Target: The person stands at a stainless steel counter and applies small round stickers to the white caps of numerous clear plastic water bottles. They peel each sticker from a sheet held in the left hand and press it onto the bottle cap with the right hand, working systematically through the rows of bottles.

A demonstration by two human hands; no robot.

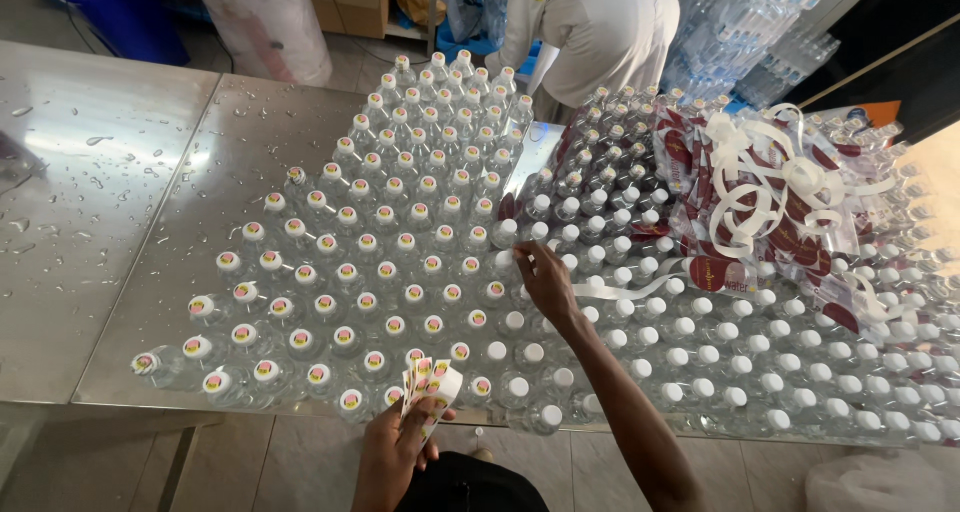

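My left hand [400, 442] grips a strip of round red-and-yellow stickers [430, 380] at the table's near edge. My right hand [545, 280] reaches out over the clear plastic bottles [400, 242], its fingertips on the white cap of one bottle [507, 234] in the middle of the table. Bottles to the left of that hand carry a round sticker on their caps. Those to the right [700, 362] have plain white caps.
The wet steel table [100, 202] carries the bottles. White backing ribbons [760, 177] and red label sheets [715, 272] lie on top of the bottles at the right. A person in a white coat [590, 32] bends over at the far side, beside stacked bottle packs [740, 32].
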